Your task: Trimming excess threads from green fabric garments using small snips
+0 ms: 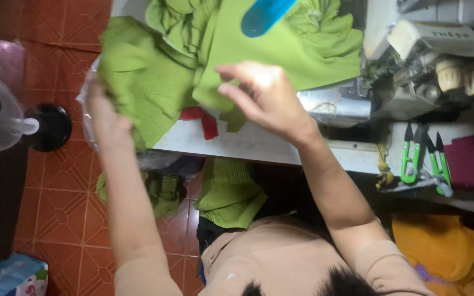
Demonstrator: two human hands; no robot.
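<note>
Cloth [154, 82], green | left hand [105, 118] grip on edge | right hand [264, 96] above

Beige short-sleeved shirt, bare forearms, dark hair

The green fabric [154, 82] was matt woven cloth, soft and creased, with a red cloth scrap [203, 118] beneath it. The tabletop [259, 145] had a smooth, pale, faintly scuffed surface. The sewing machine [429, 60] showed glossy cream plastic and dull grey metal. The thread snips [412, 156] had shiny green plastic handles and dark metal blades. The floor [56, 186] was glazed red tile with a low sheen, and the blue ruler [264, 16] looked like smooth translucent plastic
</note>
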